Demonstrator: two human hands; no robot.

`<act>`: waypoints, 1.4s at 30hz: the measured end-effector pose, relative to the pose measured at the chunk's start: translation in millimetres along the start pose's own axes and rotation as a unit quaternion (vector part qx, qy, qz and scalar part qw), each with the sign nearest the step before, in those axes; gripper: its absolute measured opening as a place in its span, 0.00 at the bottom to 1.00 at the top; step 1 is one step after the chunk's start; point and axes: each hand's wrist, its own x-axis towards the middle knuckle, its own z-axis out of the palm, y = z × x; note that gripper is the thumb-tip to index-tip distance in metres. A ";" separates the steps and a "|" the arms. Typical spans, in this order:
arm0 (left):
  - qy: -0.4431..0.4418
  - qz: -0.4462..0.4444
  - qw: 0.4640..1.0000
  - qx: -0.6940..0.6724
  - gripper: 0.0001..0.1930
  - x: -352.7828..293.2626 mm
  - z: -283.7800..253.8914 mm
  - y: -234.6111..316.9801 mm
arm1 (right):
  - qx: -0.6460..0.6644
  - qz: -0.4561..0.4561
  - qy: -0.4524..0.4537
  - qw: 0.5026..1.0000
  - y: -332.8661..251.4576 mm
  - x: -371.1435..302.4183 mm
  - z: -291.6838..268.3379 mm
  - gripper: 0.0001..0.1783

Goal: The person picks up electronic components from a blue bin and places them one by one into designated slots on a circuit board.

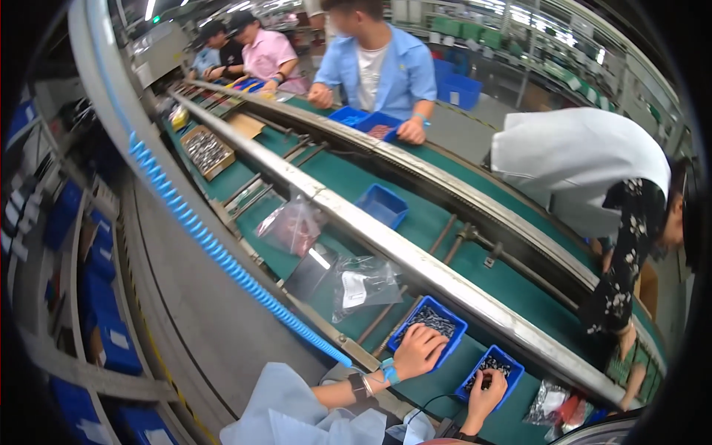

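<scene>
My left hand (419, 351) rests over a blue bin (454, 343) of small dark metal parts that look like screws (429, 319). Its fingers lie stretched across the near part of the bin, fingertips on the parts. A blue band and a bracelet circle that wrist. To the right, my right hand (485, 391) is at a second blue bin (515, 377), which holds small dark and silvery pieces (491, 365). Thumb and fingers there are bent together in a pinch; whatever lies between them is too small to make out.
Clear plastic bags (363, 288) and a bag of reddish parts (293, 226) lie on the green belt, with a blue tray (382, 205) beyond the metal rail (415, 252). A coiled blue hose (222, 256) hangs at left. Across the line, a co-worker (586, 159) bends over green boards (636, 374).
</scene>
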 end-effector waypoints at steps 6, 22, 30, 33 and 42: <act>-0.001 -0.006 1.000 -0.022 0.06 0.4 0.8 -2.7 | 0.053 0.032 0.041 0.997 -10.8 -0.5 5.2 0.07; -0.032 0.005 0.999 -0.015 0.09 -1.9 1.2 -4.0 | 0.053 0.002 0.149 0.987 -12.4 -2.3 3.5 0.06; -0.019 -0.002 1.000 -0.011 0.08 1.7 1.9 -2.0 | 0.065 0.001 0.125 0.990 -12.3 -2.1 3.5 0.08; -0.020 -0.004 1.000 -0.011 0.08 2.2 0.4 -2.6 | 0.066 -0.003 0.119 0.991 -12.5 -2.3 3.5 0.11; -0.022 -0.003 1.000 -0.006 0.07 1.7 -1.1 0.0 | 0.065 0.008 0.104 0.992 -8.0 -5.8 3.2 0.11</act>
